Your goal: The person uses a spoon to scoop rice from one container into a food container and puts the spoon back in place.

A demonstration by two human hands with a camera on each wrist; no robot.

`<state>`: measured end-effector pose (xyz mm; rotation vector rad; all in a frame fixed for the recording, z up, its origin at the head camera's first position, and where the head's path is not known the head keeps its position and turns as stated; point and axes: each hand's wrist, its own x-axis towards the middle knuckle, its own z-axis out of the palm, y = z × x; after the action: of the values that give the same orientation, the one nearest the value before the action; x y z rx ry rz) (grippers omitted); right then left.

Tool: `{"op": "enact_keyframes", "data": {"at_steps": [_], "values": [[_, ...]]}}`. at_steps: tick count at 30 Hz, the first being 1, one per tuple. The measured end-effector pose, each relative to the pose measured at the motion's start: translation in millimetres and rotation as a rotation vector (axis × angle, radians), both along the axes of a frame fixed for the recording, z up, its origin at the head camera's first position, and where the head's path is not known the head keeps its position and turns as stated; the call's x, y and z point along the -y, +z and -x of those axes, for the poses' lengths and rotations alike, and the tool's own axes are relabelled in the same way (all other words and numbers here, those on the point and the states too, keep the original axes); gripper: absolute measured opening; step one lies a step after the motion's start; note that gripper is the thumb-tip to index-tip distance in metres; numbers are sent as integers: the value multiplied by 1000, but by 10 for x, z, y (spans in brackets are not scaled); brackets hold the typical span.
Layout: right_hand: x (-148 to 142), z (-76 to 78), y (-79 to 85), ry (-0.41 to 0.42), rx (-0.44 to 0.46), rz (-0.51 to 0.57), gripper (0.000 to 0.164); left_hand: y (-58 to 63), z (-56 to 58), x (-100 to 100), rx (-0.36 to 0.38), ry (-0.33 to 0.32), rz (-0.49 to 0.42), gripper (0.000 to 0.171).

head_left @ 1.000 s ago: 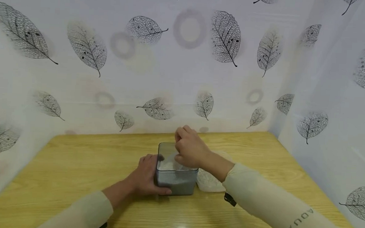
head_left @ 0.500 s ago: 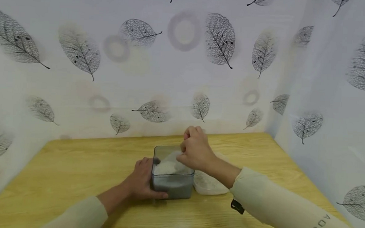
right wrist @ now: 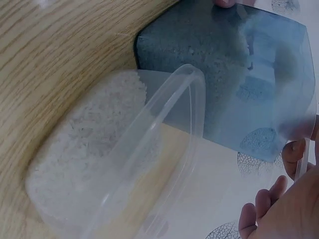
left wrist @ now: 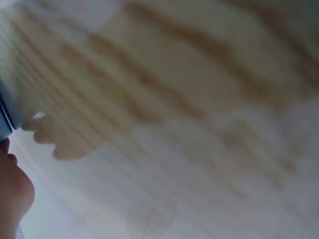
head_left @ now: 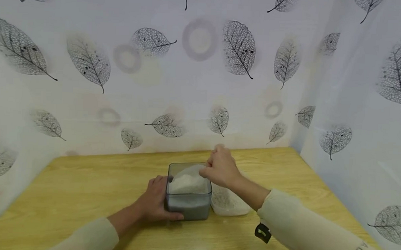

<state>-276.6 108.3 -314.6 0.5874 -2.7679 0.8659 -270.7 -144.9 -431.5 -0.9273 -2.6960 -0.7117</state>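
Note:
My left hand (head_left: 157, 199) grips the left side of a square, see-through grey container (head_left: 188, 206), its thumb along the front. White grain is piled inside; it looks like rice. My right hand (head_left: 222, 169) is above the container's right rim and pinches the thin pale handle (right wrist: 302, 164) of a translucent scoop (head_left: 196, 170). The scoop's bowl is inside the container, with a white heap (head_left: 186, 184) by it. Just right of the container stands a clear plastic tub (right wrist: 187, 82) holding white rice (right wrist: 84, 134), partly hidden by my right forearm.
Both containers stand on a wood-grain table (head_left: 100, 184). A pale curtain (head_left: 195, 87) with leaf prints hangs behind the table and along its sides. A dark wrist strap (head_left: 262, 232) shows below my right sleeve.
My right hand has moved a little to the right, and the scoop and white heap show more plainly. My left hand keeps its grip. The head view has tilted up slightly.

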Motion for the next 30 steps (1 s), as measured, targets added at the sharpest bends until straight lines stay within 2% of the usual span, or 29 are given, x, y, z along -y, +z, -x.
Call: {"op": "enact_keyframes", "data": {"at_steps": [3,6,12,17,22,30], "values": [[-34,21,-5,25,4,56,40,-18,0,1,-8,-3,3,113],[-66,39,7,41,47,111,43,-18,3,4,-10,-5,8,115],[-145,43,61,-8,167,164,42,-20,14,10,-13,-13,-1,110],[-285,38,143,-3,226,233,41,-45,23,4,18,-12,4,107],[-501,39,213,-35,245,243,40,-64,32,-15,40,-11,15,105],[-840,83,258,-91,228,216,40,-10,16,5,64,5,33,104]]}}
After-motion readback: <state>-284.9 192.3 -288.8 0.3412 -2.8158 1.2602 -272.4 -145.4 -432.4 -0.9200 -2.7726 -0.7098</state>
